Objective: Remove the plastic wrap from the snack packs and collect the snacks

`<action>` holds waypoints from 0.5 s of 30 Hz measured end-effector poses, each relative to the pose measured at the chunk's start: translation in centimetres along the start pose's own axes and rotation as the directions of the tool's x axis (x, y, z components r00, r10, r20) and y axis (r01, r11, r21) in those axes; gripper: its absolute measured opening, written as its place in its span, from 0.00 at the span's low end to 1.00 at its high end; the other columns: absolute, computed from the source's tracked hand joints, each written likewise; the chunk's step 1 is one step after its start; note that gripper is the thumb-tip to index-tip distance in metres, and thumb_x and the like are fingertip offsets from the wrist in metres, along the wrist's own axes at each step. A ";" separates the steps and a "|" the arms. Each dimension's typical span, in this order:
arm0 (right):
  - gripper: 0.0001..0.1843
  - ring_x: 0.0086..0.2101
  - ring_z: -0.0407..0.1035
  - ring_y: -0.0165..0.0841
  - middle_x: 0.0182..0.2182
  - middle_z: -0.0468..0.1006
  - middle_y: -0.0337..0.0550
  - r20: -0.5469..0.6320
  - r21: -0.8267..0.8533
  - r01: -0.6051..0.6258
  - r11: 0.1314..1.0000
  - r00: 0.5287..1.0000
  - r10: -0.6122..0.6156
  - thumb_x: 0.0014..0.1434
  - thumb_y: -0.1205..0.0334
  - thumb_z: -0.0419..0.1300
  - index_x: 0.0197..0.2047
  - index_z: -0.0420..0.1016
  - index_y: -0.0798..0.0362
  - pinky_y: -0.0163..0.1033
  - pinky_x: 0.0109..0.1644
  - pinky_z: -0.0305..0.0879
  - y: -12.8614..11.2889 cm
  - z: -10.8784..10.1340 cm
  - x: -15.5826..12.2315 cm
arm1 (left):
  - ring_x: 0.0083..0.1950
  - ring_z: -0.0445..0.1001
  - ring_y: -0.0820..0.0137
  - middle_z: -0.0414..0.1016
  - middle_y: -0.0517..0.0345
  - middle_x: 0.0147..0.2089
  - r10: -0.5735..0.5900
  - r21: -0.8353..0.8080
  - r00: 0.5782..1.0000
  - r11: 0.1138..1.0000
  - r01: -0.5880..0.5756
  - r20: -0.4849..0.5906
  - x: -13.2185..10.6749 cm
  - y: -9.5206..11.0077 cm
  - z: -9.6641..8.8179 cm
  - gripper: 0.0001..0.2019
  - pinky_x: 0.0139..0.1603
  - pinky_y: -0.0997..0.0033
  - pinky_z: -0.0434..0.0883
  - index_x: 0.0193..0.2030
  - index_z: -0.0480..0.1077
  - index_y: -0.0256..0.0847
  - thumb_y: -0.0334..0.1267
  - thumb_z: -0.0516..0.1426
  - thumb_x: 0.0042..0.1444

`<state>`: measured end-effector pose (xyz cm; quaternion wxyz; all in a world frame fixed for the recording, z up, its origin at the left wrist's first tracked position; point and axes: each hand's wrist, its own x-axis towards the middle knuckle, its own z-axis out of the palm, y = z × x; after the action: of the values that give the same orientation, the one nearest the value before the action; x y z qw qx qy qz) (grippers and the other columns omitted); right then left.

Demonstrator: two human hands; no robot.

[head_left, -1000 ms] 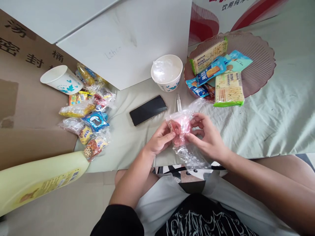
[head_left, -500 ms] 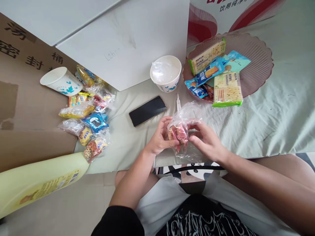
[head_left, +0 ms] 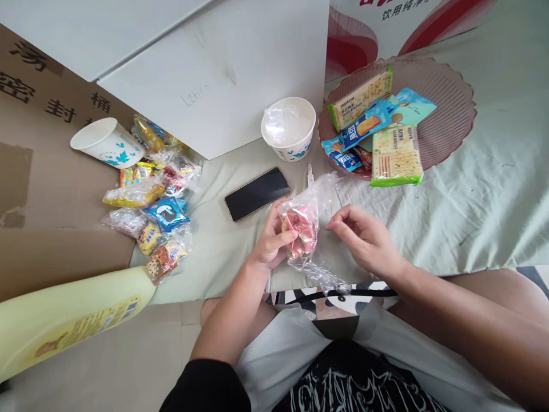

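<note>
My left hand (head_left: 271, 237) is closed around a clear plastic bag of red-and-pink wrapped snacks (head_left: 301, 229), thumb across its front. The bag's loose film trails up to the right and down towards the cloth's edge. Just right of the bag, my right hand (head_left: 364, 237) is held apart from it, thumb and forefinger drawn together. Whether anything thin is pinched there I cannot make out. A black phone (head_left: 257, 193) lies beyond my left hand. Behind the bag is a small pale, narrow object (head_left: 310, 174), partly covered by the film.
A paper bowl (head_left: 289, 129) holding clear plastic stands near a pink ribbed plate (head_left: 448, 109) of packaged biscuits. At left, several wrapped snacks (head_left: 165, 213) lie beside a tipped paper cup (head_left: 107, 143). Boxes (head_left: 223, 74) line the back; a yellow bottle (head_left: 77, 315) lies front left.
My right hand has come off the bag and moved slightly right. My left hand has shifted the bag a little left, and its loose film now hangs lower towards the front.
</note>
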<state>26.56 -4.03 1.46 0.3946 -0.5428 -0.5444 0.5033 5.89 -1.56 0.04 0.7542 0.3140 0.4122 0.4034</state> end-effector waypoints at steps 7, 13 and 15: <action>0.16 0.24 0.64 0.30 0.23 0.74 0.38 0.173 -0.089 0.006 0.996 0.985 0.010 0.62 0.46 0.60 0.34 0.72 0.51 0.37 0.28 0.60 -0.6 -0.1 0.0 | 0.36 0.78 0.70 0.76 0.61 0.43 -0.036 0.119 0.994 0.993 0.024 0.104 -0.1 -0.1 0.2 0.38 0.34 0.73 0.74 0.56 0.63 0.52 0.38 0.75 0.39; 0.18 0.27 0.67 0.30 0.25 0.75 0.40 0.274 -0.036 0.035 0.999 0.962 -0.024 0.67 0.48 0.54 0.32 0.73 0.52 0.37 0.32 0.62 -0.5 -0.1 0.2 | 0.34 0.77 0.71 0.76 0.62 0.42 -0.045 0.075 0.996 0.996 0.040 0.076 -0.1 0.0 0.2 0.38 0.33 0.73 0.74 0.56 0.63 0.51 0.39 0.74 0.39; 0.18 0.26 0.66 0.30 0.24 0.73 0.39 0.249 -0.043 0.015 0.999 0.968 -0.004 0.66 0.48 0.55 0.30 0.70 0.52 0.37 0.31 0.61 -0.2 -0.2 0.2 | 0.33 0.76 0.72 0.77 0.63 0.40 -0.030 0.037 0.999 0.999 0.028 0.045 -0.1 0.2 0.2 0.37 0.33 0.74 0.73 0.56 0.65 0.50 0.39 0.74 0.38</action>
<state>26.65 -3.78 1.68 0.3134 -0.4813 -0.6033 0.5533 6.01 -1.60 0.31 0.7633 0.3305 0.4068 0.3776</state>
